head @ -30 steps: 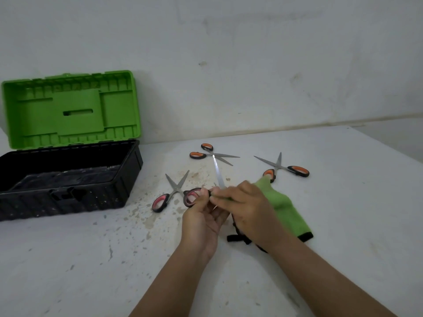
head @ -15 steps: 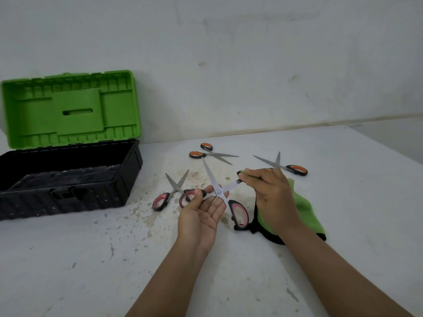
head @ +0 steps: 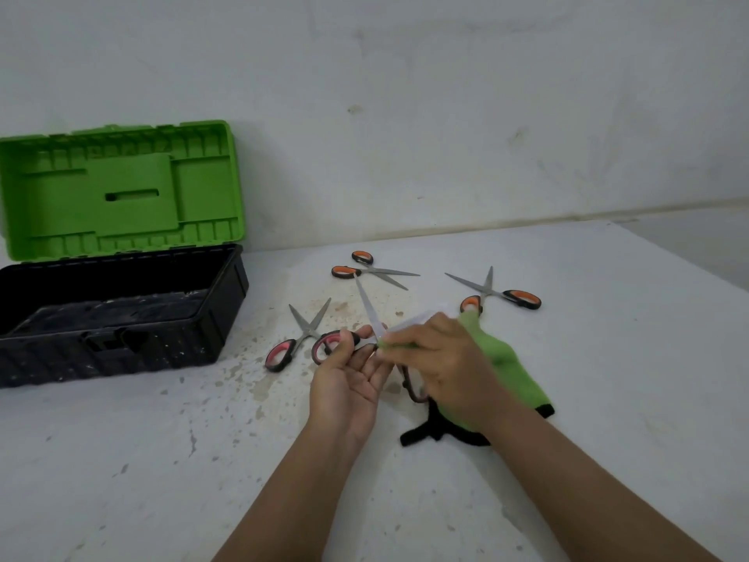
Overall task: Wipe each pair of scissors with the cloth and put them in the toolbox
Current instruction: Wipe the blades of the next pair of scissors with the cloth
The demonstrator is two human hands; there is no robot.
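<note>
While the left hand pinches the open scissors, the right hand, gripping the cloth, hides one blade.

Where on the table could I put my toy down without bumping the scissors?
The table is bare to the right of the cloth, and in front of the toolbox at the near left. It is crowded in the middle, where three scissors lie around the hands.

Right hand hides most of held scissors' 2nd blade & lower handle, that blade motion-blurred; cloth partly behind hand/forearm; toolbox cut off at left edge.
</note>
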